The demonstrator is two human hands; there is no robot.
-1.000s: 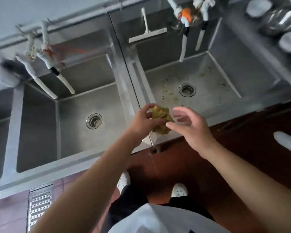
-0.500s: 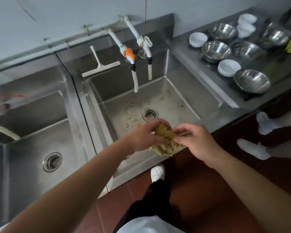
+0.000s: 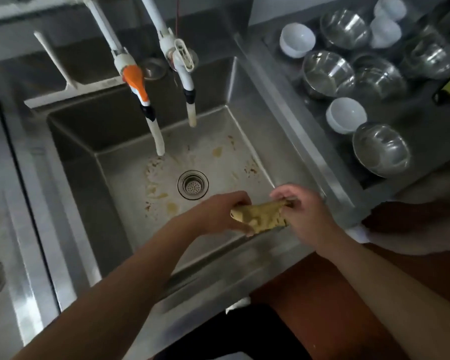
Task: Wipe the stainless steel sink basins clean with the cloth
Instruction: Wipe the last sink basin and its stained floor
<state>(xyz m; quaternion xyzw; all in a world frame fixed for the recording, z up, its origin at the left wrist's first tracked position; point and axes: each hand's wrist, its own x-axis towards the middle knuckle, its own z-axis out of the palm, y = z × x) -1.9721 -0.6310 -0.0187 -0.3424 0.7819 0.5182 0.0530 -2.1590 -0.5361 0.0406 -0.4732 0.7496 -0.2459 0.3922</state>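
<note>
Since half a second ago both hands have shifted right and forward over the sink basin [image 3: 247,141], and I see the cloth [image 3: 260,215] now stretched between them instead of bunched up. My left hand [image 3: 220,213] grips the cloth's left end, fingers curled round it; my right hand [image 3: 303,214] pinches the right end between thumb and fingertips. Held this way, the yellowish cloth hangs above the basin's near edge, not touching the steel as far as I can tell. Just beyond the left fingers sits the drain [image 3: 192,184], with brownish stains [image 3: 156,178] on the basin floor to the left of it and further back. Well beyond both hands hang the two taps [image 3: 151,120]. Far to the right of the right fingers stand metal bowls [image 3: 381,149] and white bowls [image 3: 346,114] on the counter
</note>
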